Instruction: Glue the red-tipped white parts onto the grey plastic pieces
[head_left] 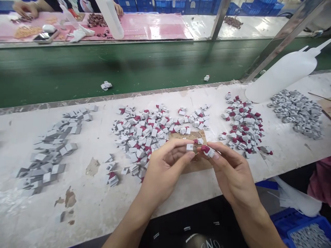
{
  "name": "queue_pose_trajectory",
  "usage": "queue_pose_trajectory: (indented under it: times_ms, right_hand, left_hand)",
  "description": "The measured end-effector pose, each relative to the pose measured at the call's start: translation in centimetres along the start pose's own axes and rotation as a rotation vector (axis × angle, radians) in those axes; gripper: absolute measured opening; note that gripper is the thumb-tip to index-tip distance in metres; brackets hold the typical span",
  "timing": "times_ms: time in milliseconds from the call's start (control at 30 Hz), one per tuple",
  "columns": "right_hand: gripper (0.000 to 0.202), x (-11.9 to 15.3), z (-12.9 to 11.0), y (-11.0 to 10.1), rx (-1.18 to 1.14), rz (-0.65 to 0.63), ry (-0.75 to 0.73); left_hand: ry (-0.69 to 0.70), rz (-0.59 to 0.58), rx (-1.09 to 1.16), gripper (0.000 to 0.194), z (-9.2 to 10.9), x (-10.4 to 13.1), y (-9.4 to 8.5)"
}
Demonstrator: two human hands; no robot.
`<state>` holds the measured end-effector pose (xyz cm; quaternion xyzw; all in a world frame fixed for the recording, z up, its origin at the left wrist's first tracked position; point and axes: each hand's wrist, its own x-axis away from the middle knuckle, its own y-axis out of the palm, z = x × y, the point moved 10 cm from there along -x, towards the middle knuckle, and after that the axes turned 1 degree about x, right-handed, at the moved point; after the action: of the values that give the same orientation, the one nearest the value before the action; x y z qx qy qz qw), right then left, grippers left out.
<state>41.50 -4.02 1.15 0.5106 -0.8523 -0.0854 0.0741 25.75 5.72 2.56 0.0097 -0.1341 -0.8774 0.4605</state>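
Note:
Between thumb and fingers, my left hand (165,165) pinches a small light grey plastic part (190,147). Close to its right, my right hand (230,168) grips a small grey and dark red plastic part (207,151), its red end turned toward the left hand. The two parts are apart. Beneath my hands lies a brown cardboard piece (186,167), with another grey and red part (199,141) at its far side. A large heap of grey and red parts (144,131) spreads to the left, and a second heap (244,124) lies to the right.
Plain grey parts (48,155) lie at the left, more (297,112) at the right. A white squeeze bottle (281,75) leans near a metal post (269,51). Beyond runs a green conveyor belt (155,65). Across it shows another person's hand (26,9). A blue crate (292,224) stands lower right.

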Motion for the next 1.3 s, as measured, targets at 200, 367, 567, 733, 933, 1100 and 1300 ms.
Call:
queue_pose_trajectory:
  times_ms: [200, 367, 567, 733, 933, 1100, 1300]
  right_hand:
    - [0.017, 0.0, 0.1, 0.7, 0.007, -0.053, -0.035]
    - [0.021, 0.0, -0.6, 1.4, 0.121, -0.103, -0.05]
    - [0.019, -0.5, -1.3, 2.5, 0.115, -0.229, -0.028]
    - [0.015, -2.6, -2.0, 5.7, 0.022, -0.415, 0.075]
    - [0.045, -17.9, -4.5, 6.9, 1.009, -0.246, -0.19]
    - [0.031, -29.9, -4.1, 8.1, 1.209, -0.159, -0.236]
    - [0.022, -28.3, -4.3, 7.4, 1.242, -0.109, -0.19]
  left_hand:
    - [0.022, -0.05, 0.006, 0.014, -0.1, 0.0, 0.2]
    - [0.007, -0.043, 0.003, 0.018, -0.4, 0.3, 0.1]
    - [0.041, -0.037, -0.036, 0.018, 1.1, 0.2, -0.6]
    - [0.016, -0.035, -0.106, 0.027, 3.6, -0.2, -3.0]
    - [0.108, 0.22, -0.676, 0.016, 9.7, -4.7, -9.2]
    - [-0.035, 0.391, -0.866, 0.018, 8.9, -15.0, -12.1]
    - [-0.112, 0.375, -0.93, 0.038, 5.5, -23.5, -11.5]
